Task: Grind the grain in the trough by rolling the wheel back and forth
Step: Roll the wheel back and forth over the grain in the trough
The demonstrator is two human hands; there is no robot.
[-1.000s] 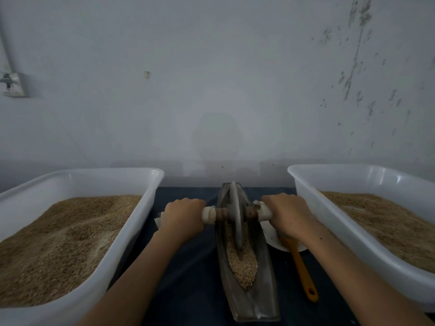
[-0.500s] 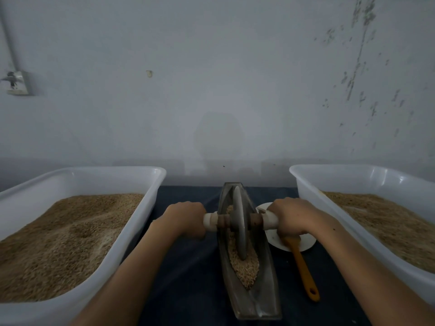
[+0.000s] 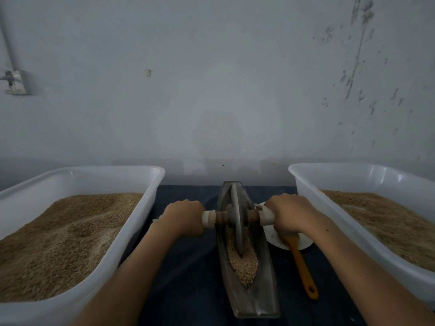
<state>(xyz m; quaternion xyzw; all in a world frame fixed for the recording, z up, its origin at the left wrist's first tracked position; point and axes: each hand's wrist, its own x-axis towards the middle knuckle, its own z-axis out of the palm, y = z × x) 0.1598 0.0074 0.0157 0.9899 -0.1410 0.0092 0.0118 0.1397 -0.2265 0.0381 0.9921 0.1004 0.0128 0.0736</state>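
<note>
Fingers of both hands clenched round the axle handles, left hand [image 3: 184, 216] on the white grip left of the wheel [image 3: 236, 220], right hand [image 3: 288, 216] on the white grip on its other side. Wheel stands upright on edge between the two fists, sitting in the narrow grey trough [image 3: 266, 290], its lower rim biting into the grain [image 3: 243, 264]. Grain lies mostly nearer the person than the fingers, heaped toward the trough's near half; far end looks almost bare.

To do this stroke well, I judge: keep both fists level so the wheel stays vertical and doesn't ride up a trough wall, press down evenly, run it through the near heap, then back.

Risk: uneven push tilts the disc and spills kernels onto the dark desk [image 3: 188, 278].

Just under the right fingers sit a white dish [image 3: 303, 243] and an orange spatula [image 3: 301, 267]. Two white tubs [image 3: 131, 220] of grain flank the hands, well outside them.
</note>
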